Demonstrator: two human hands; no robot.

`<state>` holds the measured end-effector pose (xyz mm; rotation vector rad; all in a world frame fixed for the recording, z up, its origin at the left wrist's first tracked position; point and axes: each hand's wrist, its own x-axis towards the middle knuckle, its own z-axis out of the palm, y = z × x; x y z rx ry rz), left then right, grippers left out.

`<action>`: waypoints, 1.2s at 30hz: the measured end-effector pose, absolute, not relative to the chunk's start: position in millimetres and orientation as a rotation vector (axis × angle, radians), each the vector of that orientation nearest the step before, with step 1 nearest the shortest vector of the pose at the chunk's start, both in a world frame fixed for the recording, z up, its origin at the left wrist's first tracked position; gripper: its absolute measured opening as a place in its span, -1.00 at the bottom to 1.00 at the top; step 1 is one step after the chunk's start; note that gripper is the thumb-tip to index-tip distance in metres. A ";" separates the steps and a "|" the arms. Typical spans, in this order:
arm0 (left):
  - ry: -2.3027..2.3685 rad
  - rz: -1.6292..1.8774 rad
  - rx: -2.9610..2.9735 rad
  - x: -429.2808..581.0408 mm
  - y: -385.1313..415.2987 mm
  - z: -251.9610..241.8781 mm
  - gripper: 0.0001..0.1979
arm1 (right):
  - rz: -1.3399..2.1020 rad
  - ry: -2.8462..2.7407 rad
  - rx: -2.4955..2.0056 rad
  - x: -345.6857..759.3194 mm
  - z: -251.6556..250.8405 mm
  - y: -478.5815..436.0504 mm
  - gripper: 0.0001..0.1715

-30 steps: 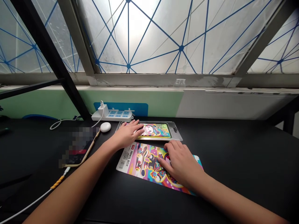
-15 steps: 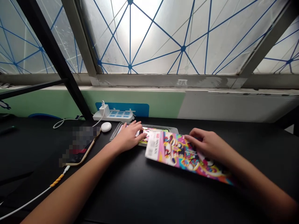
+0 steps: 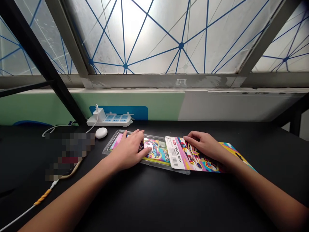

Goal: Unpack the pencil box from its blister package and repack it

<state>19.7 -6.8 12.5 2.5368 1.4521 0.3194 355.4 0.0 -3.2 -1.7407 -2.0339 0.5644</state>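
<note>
A colourful cartoon-printed pencil box (image 3: pixel 156 154) lies in a clear plastic tray (image 3: pixel 109 145) on the desk. My left hand (image 3: pixel 131 149) rests over its left half with the thumb and fingers apart, hiding part of it. To the right, a bright printed card (image 3: pixel 177 158) marked "PENCIL BOX", with a barcode, overlaps the tray's right end. My right hand (image 3: pixel 205 145) has the card by its far edge, thumb and fingers bent together. My right hand and forearm cover part of the card's print.
A white power strip (image 3: pixel 116 120) with a plugged-in adapter stands against the wall. Near it lie a small white rounded case (image 3: pixel 101 132) and a partly blurred phone (image 3: pixel 72 167) on a charging cable (image 3: pixel 43 196). A black slanted post (image 3: pixel 65 100) rises at the left.
The printed card, tilted and raised before, is now lower and flatter, with its left end over the tray. The tray and pencil box have shifted nearer. The head view has turned slightly right.
</note>
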 end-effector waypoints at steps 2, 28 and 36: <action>1.527 0.294 2.490 22.3 -8.5 10.4 -0.48 | 0.635 -2.083 -1.720 354.6 -1.0 -2.8 -0.41; 1.438 0.103 2.546 18.0 -9.6 16.8 -0.43 | 0.609 -1.882 -1.876 386.5 4.8 3.9 -0.35; 1.453 0.130 2.513 21.2 -10.8 16.5 -0.43 | 0.586 -1.855 -1.881 364.1 -2.3 -2.3 -0.37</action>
